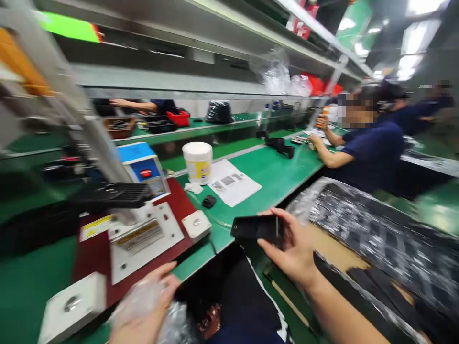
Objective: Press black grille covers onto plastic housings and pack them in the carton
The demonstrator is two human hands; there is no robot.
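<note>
My right hand (299,251) grips a black rectangular plastic part (253,228) between thumb and fingers, above the bench's front edge. At the lower left, my left hand (152,306) is closed around a crumpled clear plastic bag (177,327); motion blurs it somewhat. Left of my hands stands a small press machine with a dark red base (96,258), a white plate (145,246) and a black part (111,193) at its top. Two white button boxes (73,306) flank the base. A small black piece (208,201) lies on the green bench.
A white tub (198,162) stands behind a printed sheet (234,184). On the right, a plastic-lined box (344,258) holds black parts in clear wrapping. A co-worker (373,143) sits further along the bench. Shelves (215,28) overhang the work area.
</note>
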